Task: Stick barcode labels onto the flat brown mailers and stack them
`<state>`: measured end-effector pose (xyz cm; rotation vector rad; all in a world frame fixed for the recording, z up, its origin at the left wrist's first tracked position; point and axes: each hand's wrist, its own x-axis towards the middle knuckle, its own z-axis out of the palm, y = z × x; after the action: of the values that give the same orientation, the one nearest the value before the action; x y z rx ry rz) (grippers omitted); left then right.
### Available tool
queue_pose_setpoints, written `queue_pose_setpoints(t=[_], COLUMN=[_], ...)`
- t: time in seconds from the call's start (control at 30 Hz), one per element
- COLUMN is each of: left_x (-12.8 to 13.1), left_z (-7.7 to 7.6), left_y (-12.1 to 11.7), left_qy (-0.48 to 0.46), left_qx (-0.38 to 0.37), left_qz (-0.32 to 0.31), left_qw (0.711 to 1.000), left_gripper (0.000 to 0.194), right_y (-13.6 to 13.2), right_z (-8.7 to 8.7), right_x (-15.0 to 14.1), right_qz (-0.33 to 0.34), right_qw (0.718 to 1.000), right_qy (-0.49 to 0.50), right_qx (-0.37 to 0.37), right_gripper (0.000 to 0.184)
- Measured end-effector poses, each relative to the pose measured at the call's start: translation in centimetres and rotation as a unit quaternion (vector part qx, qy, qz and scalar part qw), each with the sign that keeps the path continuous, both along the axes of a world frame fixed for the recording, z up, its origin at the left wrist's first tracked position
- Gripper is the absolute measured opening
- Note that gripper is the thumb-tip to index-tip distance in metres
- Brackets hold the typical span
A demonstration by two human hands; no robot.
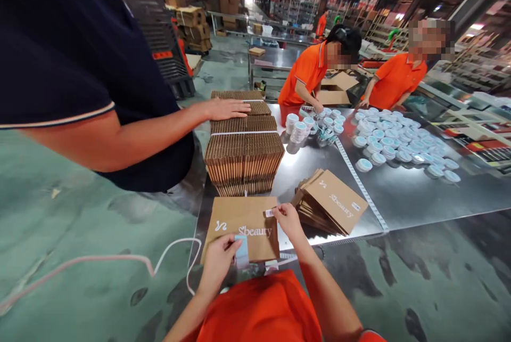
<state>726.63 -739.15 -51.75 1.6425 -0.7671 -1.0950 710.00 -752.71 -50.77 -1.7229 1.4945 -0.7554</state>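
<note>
Flat on the metal table in front of me lies a brown cardboard box (239, 214) printed "beauty" in white. My right hand (288, 220) pinches a small white label (270, 213) at the box's upper right corner. Between the thumb and fingers of my left hand (220, 254) is a pale blue and white strip (241, 250), perhaps label backing, hanging over the box's lower edge. To the right, several similar printed boxes (333, 201) lie in a slanted pile, the top one bearing a white label.
Behind the box stand strapped bundles of folded cardboard (244, 155), with the hand (229, 109) of a person in dark clothing on top. Many round white-and-blue containers (395, 134) cover the table's far side, near two co-workers in orange. A pale cord (120, 259) trails off left.
</note>
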Motion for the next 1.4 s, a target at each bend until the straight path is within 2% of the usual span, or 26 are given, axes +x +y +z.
queue_pose_setpoints(t=[0.23, 0.37, 0.67, 0.8, 0.87, 1.03, 1.13, 1.2, 1.27, 1.33, 1.4], left_x=[0.1, 0.0, 0.3, 0.3, 0.1, -0.3, 0.1, 0.9, 2.0, 3.1, 3.7], left_z=[-0.6, -1.1, -1.7, -1.8, -1.8, -1.4, -0.5, 0.1, 0.3, 0.0, -0.8], left_y=[-0.4, -0.2, -0.1, 0.0, 0.0, -0.2, -0.3, -0.3, -0.6, -0.9, -1.4], left_qy=[0.025, 0.028, 0.015, 0.024, 0.03, 0.012, 0.007, -0.028, -0.108, -0.163, -0.169], left_qx=[-0.006, -0.008, -0.016, -0.016, -0.019, -0.021, -0.04, -0.066, -0.08, -0.068, -0.051], left_qz=[0.009, 0.009, 0.008, 0.0, 0.0, 0.001, 0.007, 0.052, 0.098, 0.106, 0.102], left_qw=[1.0, 1.0, 1.0, 1.0, 0.999, 1.0, 0.999, 0.996, 0.986, 0.979, 0.979], left_gripper=[0.025, 0.025, 0.024, 0.022, 0.021, 0.023, 0.024, 0.026, 0.027, 0.029, 0.031], right_y=[0.1, 0.1, 1.7, 1.3, 0.9, 0.7, 1.5, 2.3, 3.0, 3.5, 3.7], right_z=[-1.5, -2.1, -1.3, -1.4, -1.7, -1.7, -1.6, -2.0, -2.8, -3.8, -4.6], right_x=[0.6, 0.8, 1.6, 1.4, 1.2, 0.1, -0.6, -1.1, -1.3, -1.2, -0.9], right_qz=[-0.018, -0.029, -0.024, -0.037, -0.042, -0.031, -0.052, -0.074, -0.071, -0.058, -0.054], right_qw=[0.999, 0.999, 0.987, 0.984, 0.988, 0.997, 0.996, 0.995, 0.993, 0.99, 0.986], right_qy=[0.001, 0.004, 0.113, 0.145, 0.127, 0.012, -0.035, -0.034, -0.01, 0.022, 0.054], right_qx=[-0.036, -0.031, -0.108, -0.097, -0.078, -0.077, -0.064, -0.063, -0.089, -0.125, -0.149], right_gripper=[0.024, 0.02, 0.017, 0.028, 0.03, 0.014, 0.025, 0.035, 0.04, 0.039, 0.038])
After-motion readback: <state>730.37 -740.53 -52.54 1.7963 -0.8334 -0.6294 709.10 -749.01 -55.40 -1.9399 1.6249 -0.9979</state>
